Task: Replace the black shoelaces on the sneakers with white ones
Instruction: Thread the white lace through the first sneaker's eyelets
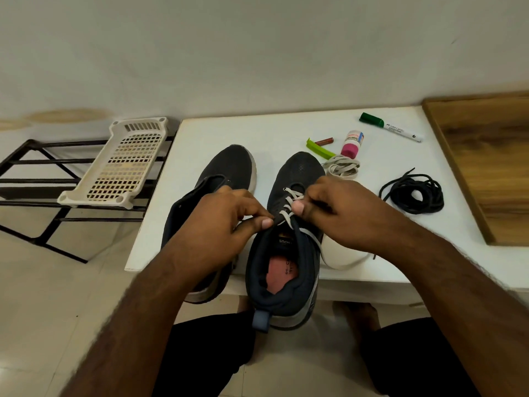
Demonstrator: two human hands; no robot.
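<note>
Two dark sneakers stand side by side on the white table (217, 133). The right sneaker (297, 173) carries a white lace (289, 196) criss-crossed through its lower eyelets, with a loose end looping over the table edge to the right. My left hand (229, 216) pinches the shoe's left eyelet flap beside the lace. My right hand (340, 207) pinches the white lace over the tongue. The left sneaker (229, 170) has no lace and is partly hidden by my left forearm. A second white lace (342, 166) lies coiled behind the right sneaker. The black laces (412, 193) lie bundled at right.
A green marker (389, 126), a pink-capped glue stick (352, 144), a green clip (320, 149) and a small brown stick sit at the back of the table. A wooden board (486, 167) lies at far right. A white plastic basket (120, 164) rests on a black metal rack at left.
</note>
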